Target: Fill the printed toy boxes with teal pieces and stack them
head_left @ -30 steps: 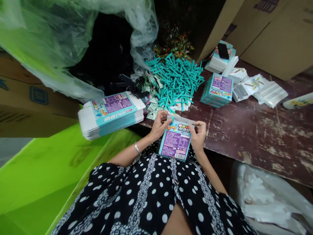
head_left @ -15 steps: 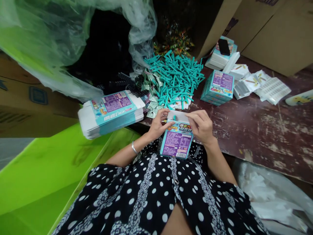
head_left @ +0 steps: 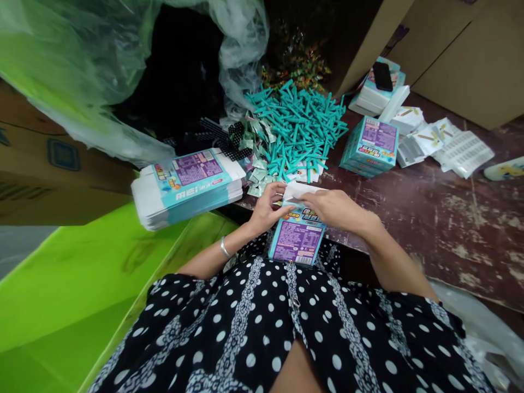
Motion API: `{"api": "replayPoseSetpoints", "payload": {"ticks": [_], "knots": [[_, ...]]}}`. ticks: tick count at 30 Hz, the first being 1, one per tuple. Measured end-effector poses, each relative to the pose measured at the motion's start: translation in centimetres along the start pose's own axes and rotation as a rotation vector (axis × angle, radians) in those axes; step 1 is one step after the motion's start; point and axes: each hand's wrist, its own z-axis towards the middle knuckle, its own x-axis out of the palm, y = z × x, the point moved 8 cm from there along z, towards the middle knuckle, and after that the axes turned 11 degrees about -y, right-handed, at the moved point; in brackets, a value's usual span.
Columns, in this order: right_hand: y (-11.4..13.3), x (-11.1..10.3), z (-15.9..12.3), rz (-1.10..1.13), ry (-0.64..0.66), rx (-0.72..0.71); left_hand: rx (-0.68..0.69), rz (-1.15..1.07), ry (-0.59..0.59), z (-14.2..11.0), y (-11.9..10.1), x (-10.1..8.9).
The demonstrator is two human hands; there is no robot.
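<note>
A small teal and purple printed carton [head_left: 297, 238] stands upright on my lap at the table's near edge, its white top flap [head_left: 301, 190] raised. My left hand [head_left: 268, 204] grips the carton's upper left side, fingers curled round it. My right hand [head_left: 333, 208] lies across the carton's top right, fingers pressed on the flap. Just beyond the hands lies a heap of teal plastic sticks [head_left: 301, 125] with small folded paper packets [head_left: 256, 164] beside it.
A stack of flat unfolded cartons [head_left: 188, 183] rests left of the hands, over a green bin [head_left: 82, 284]. A closed carton [head_left: 370, 144], white packets [head_left: 446, 147], more cartons with a black phone [head_left: 382, 76] and cardboard boxes [head_left: 470, 60] sit on the worn brown table [head_left: 434, 218].
My right hand has moved from the carton's right edge up and over its top, onto the white flap. My left hand has stayed on the left side. The view shifted slightly.
</note>
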Motion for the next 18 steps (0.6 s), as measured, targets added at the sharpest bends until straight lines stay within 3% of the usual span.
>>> {"api": "replayPoseSetpoints", "payload": {"ticks": [7,13,15,18], "knots": [[-1.5,-0.4,-0.5,0.003,0.005,0.114,0.041,-0.004,0.019,0.0,0.5,0.7],[-3.1,0.5,-1.9,0.261,-0.035,0.093,0.047,-0.034,-0.02,0.3,1.6,-0.2],[-3.4,-0.3,-2.1,0.314,-0.142,0.056,0.055,-0.04,-0.016,0.3,1.8,-0.1],[-4.4,-3.5,-2.8,0.341,-0.437,0.013,0.057,-0.065,-0.016,0.3,1.5,0.0]]}}
